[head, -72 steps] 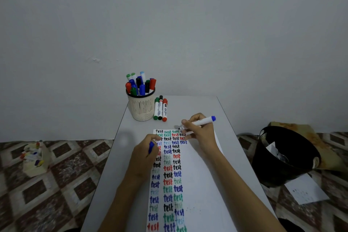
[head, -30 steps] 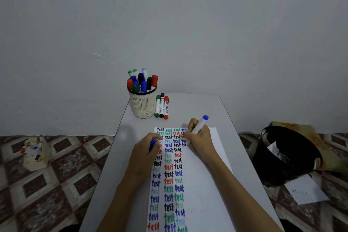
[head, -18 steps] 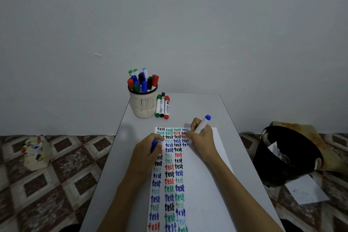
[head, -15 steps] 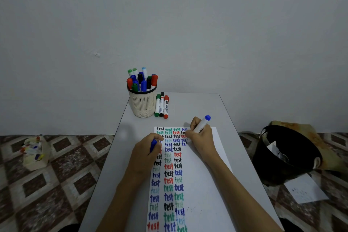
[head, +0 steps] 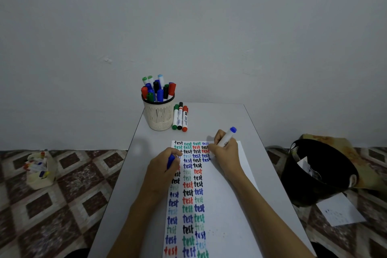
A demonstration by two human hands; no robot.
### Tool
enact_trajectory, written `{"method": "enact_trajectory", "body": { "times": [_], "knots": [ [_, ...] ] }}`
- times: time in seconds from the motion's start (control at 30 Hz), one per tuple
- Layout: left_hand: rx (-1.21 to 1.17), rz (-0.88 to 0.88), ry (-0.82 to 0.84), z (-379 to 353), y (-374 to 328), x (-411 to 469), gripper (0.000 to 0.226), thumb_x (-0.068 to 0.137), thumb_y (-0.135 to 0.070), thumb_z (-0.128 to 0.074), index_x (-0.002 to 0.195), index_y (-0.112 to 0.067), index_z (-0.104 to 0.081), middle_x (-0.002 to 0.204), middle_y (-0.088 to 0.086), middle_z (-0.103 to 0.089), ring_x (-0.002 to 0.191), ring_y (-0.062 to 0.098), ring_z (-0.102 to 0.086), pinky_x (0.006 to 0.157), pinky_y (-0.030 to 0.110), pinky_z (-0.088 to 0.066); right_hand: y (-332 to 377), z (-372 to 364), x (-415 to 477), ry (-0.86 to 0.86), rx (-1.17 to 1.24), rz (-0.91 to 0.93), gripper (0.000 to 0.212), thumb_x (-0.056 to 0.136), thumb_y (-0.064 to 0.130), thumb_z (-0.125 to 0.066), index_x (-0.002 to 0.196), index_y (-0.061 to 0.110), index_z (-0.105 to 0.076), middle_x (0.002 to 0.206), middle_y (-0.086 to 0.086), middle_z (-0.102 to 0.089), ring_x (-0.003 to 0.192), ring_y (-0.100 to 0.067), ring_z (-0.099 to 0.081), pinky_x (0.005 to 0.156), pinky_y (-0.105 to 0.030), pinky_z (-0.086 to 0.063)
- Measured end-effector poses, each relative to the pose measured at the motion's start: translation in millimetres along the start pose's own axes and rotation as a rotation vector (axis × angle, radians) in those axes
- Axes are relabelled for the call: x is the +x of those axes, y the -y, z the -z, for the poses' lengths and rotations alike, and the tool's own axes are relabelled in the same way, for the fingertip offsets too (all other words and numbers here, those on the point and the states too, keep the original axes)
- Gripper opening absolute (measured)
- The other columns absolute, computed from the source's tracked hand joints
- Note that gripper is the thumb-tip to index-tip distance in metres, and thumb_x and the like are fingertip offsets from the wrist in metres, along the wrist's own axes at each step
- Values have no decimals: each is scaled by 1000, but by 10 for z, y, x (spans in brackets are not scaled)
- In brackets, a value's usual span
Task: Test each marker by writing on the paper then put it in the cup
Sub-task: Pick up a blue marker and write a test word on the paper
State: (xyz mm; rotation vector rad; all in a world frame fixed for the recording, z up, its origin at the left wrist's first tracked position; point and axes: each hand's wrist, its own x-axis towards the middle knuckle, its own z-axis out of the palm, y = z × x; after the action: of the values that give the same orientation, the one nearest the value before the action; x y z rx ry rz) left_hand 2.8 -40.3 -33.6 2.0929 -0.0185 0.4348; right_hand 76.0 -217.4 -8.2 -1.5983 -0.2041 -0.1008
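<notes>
My right hand grips a white marker with a blue end, its tip down on the paper beside the blue "test" words in the top rows. My left hand rests on the paper's left edge and holds the blue cap. The paper carries columns of "test" in black, green, red and blue. A cream slotted cup at the table's far left holds several markers. Three markers, green, black and red, lie side by side just right of the cup.
The grey table is narrow, with a wall right behind it. A black bin with papers stands on the patterned floor at the right, a loose sheet beside it. A small cream box of markers sits on the floor at the left.
My right hand turned the marker from lying flat to steeply upright and set its tip on the paper. It has shifted slightly along the row. My left hand kept still with the cap.
</notes>
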Motion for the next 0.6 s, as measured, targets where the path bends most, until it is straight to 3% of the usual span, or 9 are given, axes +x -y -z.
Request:
{"method": "enact_trajectory", "body": {
  "times": [0.2, 0.33, 0.47, 0.6],
  "knots": [
    [1, -15, -4, 4, 7, 5, 8, 94, -18, -51, 95, -22, -58, 86, -10, -64, 72, 6, -65, 60, 23, -55, -2, 3, 8, 17, 42, 11, 32, 81, -20, -49, 69, 7, -37, 57, -7, -39, 54, -18, -43, 47, -23, -40],
    [4, -22, 0, 4, 5, 15, 7, 94, -22, -51, 96, -21, -58, 87, -9, -64, 72, 7, -65, 61, 22, -55, -3, -5, -8, 45, -4, 1, 31, 82, -17, -50, 69, 8, -37, 61, -10, -45, 56, -10, -54, 47, -22, -44],
    [-13, -43, 4, 15, 0, 13, 25, 87, -36, -47, 101, -20, -59, 92, -10, -64, 77, 8, -65, 64, 20, -54, 21, 2, 1, 96, 58, -53, 33, 85, -18, -51, 69, 8, -37, 66, -15, -47, 61, -13, -63, 52, -23, -53],
    [17, -66, -18, 7, 28, 18, 22, 92, -28, -52, 109, -17, -60, 101, -9, -62, 88, 5, -62, 71, 15, -51, 19, 45, 18, -32, 214, -29, 33, 82, -18, -55, 69, 8, -39, 55, -3, -42, 47, -9, -46, 49, -22, -48]
  ]
}}
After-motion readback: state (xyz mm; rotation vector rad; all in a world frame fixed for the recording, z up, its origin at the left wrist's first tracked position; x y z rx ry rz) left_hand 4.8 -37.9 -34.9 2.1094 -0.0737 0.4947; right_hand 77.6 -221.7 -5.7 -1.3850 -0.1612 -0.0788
